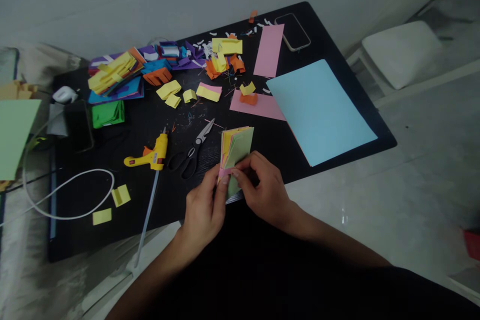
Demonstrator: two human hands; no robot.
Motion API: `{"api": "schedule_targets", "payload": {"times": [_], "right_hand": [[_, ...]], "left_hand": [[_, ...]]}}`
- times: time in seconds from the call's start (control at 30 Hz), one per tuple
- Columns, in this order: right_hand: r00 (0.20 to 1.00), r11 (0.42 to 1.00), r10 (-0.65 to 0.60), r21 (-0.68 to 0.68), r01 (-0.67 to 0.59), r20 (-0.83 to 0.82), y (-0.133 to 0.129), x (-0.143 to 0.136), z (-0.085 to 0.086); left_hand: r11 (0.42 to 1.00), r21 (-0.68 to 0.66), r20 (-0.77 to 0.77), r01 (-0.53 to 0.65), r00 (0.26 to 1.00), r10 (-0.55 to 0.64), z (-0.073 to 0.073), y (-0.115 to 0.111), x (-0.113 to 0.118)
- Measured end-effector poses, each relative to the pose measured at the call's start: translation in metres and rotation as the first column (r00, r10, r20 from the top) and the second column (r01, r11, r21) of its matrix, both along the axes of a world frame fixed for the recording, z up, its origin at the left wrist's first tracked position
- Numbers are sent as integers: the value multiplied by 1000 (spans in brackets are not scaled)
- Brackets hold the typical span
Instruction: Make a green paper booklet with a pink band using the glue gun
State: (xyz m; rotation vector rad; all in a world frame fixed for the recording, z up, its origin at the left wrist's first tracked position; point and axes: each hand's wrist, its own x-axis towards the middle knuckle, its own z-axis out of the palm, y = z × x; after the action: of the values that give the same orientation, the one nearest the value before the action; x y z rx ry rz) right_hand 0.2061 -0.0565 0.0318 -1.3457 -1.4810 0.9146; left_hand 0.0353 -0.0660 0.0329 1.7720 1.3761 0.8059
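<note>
Over the table's front edge, a bundle of folded paper (240, 146) in green, yellow and pink stands upright between my hands. A narrow pink strip crosses its middle. My left hand (205, 205) grips the bundle's left side, thumb against the strip. On the right, my right hand (264, 187) pinches the strip and the bundle's edge between thumb and fingers; some fingertips are hidden behind the paper. Black-handled scissors (193, 152) lie just left of the bundle, blades pointing away. Farther left rests a yellow glue gun (155, 152) with a long glue stick sticking out its back.
Light blue sheets (322, 112) lie at the right, near pink paper pieces (269, 50) and a phone case (293, 32). Folded coloured papers (116, 72) and scraps spread along the back. A white cable (84, 172), green papers (108, 114) and a dark phone (78, 127) occupy the left.
</note>
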Motion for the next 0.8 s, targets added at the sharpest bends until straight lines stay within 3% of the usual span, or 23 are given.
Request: {"api": "schedule_targets", "payload": {"times": [0.23, 0.4, 0.6, 0.8], "right_hand": [[999, 996, -23, 85, 20, 44, 2, -4, 0], [996, 989, -21, 149, 8, 88, 0, -7, -1], [996, 979, -34, 203, 16, 87, -2, -8, -1], [992, 947, 64, 308, -95, 108, 4, 7, 0]], "left_hand": [[994, 88, -21, 61, 998, -59, 5, 7, -5], [973, 228, -91, 27, 996, -6, 6, 9, -2], [954, 301, -145, -8, 988, 54, 5, 11, 2], [957, 291, -76, -18, 996, 42, 9, 12, 2]]}}
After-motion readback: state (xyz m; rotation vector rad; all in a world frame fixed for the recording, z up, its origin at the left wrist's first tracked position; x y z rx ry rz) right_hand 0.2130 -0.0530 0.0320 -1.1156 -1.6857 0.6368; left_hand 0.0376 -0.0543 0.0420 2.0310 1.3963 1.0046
